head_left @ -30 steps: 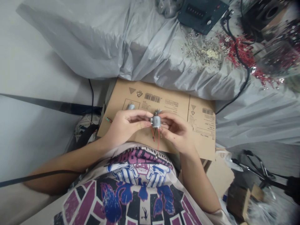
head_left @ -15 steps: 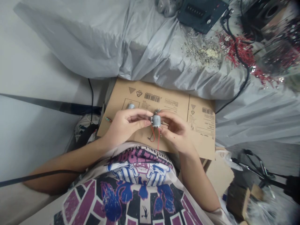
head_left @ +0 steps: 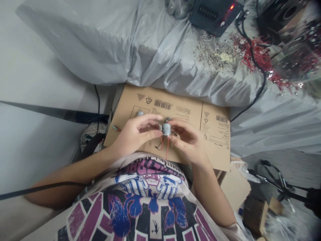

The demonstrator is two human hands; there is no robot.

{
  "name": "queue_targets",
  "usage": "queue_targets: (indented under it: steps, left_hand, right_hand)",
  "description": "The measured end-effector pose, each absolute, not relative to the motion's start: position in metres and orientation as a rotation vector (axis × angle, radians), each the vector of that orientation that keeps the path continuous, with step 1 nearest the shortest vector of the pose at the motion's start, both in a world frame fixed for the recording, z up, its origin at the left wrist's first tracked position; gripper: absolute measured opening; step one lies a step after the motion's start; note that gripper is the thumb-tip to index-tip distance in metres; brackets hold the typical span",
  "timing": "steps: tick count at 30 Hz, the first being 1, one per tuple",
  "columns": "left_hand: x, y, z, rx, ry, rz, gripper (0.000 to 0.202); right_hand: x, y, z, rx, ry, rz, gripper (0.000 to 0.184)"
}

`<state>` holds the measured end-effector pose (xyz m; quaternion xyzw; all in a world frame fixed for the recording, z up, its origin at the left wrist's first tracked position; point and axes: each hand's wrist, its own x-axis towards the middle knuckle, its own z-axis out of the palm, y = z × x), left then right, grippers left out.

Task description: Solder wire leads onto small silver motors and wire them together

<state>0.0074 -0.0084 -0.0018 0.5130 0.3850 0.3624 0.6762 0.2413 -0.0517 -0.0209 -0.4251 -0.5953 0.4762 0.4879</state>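
Between my hands is a small grey cylindrical motor, raised over the cardboard. A thin red wire hangs from its lower end. My right hand is closed on the motor's right side, thumb below and index finger above. My left hand is closed at its left side, thumb and fingertips at a small pale tab there. Beyond my left fingers another grey motor stands on the cardboard, partly hidden. Part of a further metal piece shows just behind the held motor. Red and black wires lie beneath my hands.
Printed cardboard lies under my hands. A grey plastic sheet covers the surface ahead, which bears a dark box with a lit red lamp, scattered bits and red tinsel-like strands. A black cable hangs down at the right.
The held motor has shifted slightly left, its red wire swinging along. My right fingers follow it a little. The red lamp on the dark box is now lit.
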Motion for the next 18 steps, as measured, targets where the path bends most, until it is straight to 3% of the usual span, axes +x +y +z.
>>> queue_targets:
  steps: [9,18]
  left_hand:
    - [0.0081,-0.0080,-0.0031,1.144,0.915,0.828,0.044]
    - [0.0092,-0.0084,-0.0020,1.081,0.917,0.855,0.036]
  right_hand:
    - [0.2444,-0.0501,-0.0195,-1.099,-1.570,1.031,0.041]
    - [0.2358,-0.0533,-0.0231,-1.031,-1.400,1.166,0.042]
